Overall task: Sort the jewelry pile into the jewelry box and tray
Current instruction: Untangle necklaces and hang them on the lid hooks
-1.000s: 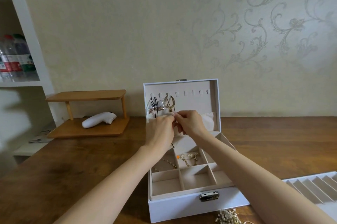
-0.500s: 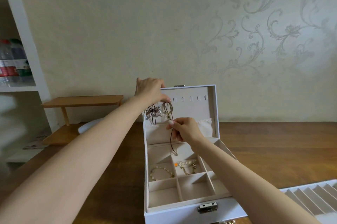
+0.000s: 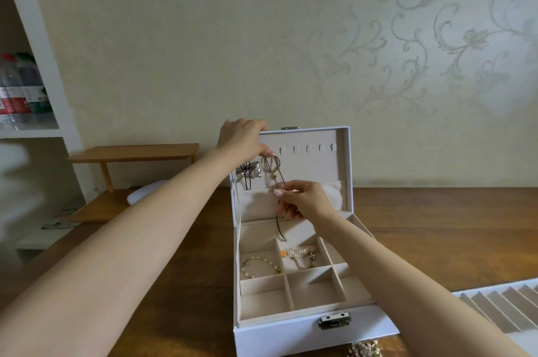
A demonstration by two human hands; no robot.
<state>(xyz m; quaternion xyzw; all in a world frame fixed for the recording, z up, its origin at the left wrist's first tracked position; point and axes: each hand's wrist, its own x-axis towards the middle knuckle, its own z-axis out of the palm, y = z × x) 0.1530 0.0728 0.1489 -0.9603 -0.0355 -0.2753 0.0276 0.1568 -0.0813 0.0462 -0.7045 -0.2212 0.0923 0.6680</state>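
A white jewelry box (image 3: 305,333) stands open on the wooden table, its lid upright. My left hand (image 3: 243,140) grips the lid's top left corner, thumb by the hooks. A brown cord necklace (image 3: 275,170) hangs from a hook; my right hand (image 3: 302,201) pinches its cord lower down, and the end dangles over the compartments. A silver bow piece (image 3: 247,172) hangs beside it. A bead bracelet (image 3: 260,265) and a gold chain piece (image 3: 301,256) lie in two back compartments. The white ridged tray (image 3: 500,307) sits at the right edge. A bit of the jewelry pile (image 3: 365,349) shows below the box.
A wooden two-level stand (image 3: 134,153) with a white object (image 3: 144,195) stands left of the box against the wall. A white shelf unit (image 3: 43,71) with bottles (image 3: 20,89) is at the far left. Patterned wallpaper is behind.
My left hand left the cord and rose to grip the lid's top corner. My right hand stayed pinching the cord, and the view shifted slightly upward.
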